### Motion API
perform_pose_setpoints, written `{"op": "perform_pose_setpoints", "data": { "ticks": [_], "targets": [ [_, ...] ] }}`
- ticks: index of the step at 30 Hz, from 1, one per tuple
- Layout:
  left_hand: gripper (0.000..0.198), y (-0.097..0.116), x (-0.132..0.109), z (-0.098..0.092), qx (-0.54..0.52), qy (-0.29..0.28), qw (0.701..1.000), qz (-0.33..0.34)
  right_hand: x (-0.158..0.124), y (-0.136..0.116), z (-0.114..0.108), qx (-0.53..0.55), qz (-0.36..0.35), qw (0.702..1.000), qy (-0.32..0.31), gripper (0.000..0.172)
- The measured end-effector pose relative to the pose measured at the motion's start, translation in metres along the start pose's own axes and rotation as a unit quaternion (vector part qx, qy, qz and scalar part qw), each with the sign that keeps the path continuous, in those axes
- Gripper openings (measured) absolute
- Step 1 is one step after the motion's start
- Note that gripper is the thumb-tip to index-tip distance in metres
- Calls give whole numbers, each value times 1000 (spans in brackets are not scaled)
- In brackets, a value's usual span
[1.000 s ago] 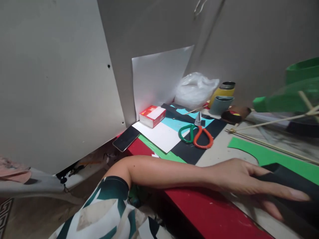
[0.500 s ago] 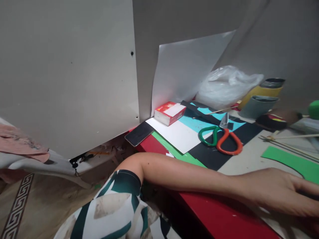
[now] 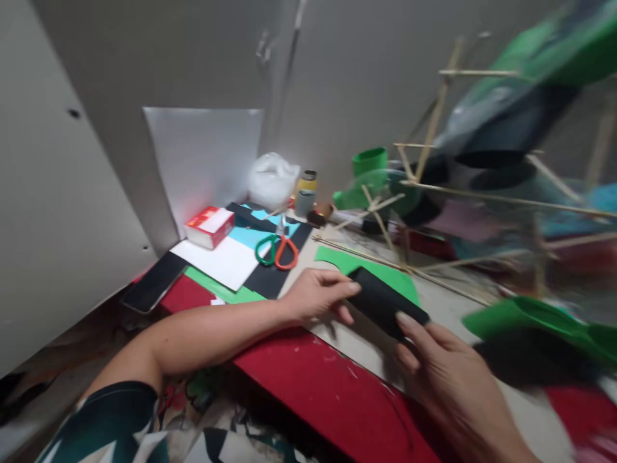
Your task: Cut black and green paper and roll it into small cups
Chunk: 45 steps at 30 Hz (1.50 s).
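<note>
A black folded or rolled sheet [image 3: 388, 299], perhaps paper or foam, is held above the table between my hands. My right hand [image 3: 448, 366] grips its near right end, thumb on top and fingers beneath. At the far left end, my left hand [image 3: 321, 296] pinches the edge between thumb and forefinger, the other fingers curled below. A green sheet [image 3: 395, 280] lies flat just behind the black piece. Left of it rest scissors [image 3: 284, 252] with one green and one orange handle.
A stick frame [image 3: 482, 196] with green and black parts stands blurred on the right. A red-and-white box [image 3: 209, 226], white paper [image 3: 226, 263] and a phone [image 3: 154, 283] lie left. A plastic bag [image 3: 274, 181] and a yellow-grey tube [image 3: 306, 193] stand behind. The red table edge [image 3: 308, 379] is in front.
The view has swung right, bringing the stick frame, my right hand and the black sheet into sight. My left hand, earlier cut off at the right edge, now shows fully at the sheet's end.
</note>
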<state>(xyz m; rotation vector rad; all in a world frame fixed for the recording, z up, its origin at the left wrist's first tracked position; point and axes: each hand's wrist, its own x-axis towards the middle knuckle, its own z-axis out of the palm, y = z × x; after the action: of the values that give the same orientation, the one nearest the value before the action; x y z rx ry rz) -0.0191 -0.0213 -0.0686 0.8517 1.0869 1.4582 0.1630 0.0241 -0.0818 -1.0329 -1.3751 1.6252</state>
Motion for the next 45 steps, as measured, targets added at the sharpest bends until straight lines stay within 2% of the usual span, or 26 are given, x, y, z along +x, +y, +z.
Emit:
{"op": "perform_pose_setpoints", "data": {
  "ticks": [2, 5, 9, 14, 22, 29, 36, 45],
  "targets": [
    [34, 1, 2, 0, -11, -35, 999, 0, -1, -3, -2, 32, 33, 998, 41, 43],
    [40, 2, 1, 1, 22, -77, 997, -10, 0, -4, 2, 60, 37, 997, 36, 44],
    [36, 1, -3, 2, 73, -43, 996, 4, 1, -3, 4, 95, 20, 995, 6, 41],
    [34, -3, -3, 1, 107, -10, 994, 29, 3, 0, 4, 110, 15, 994, -3, 39],
    [33, -2, 2, -1, 103, -59, 993, -1, 4, 0, 1, 87, 24, 996, -24, 41],
    [35, 2, -1, 2, 121, -6, 992, 27, 3, -2, 6, 97, 19, 995, -29, 44],
    [40, 1, 3, 2, 77, -54, 995, -19, 8, -2, 2, 109, -2, 994, -29, 44],
    [40, 2, 0, 3, 118, -33, 992, -1, 5, -9, 3, 121, -8, 992, -37, 43]
  ]
}}
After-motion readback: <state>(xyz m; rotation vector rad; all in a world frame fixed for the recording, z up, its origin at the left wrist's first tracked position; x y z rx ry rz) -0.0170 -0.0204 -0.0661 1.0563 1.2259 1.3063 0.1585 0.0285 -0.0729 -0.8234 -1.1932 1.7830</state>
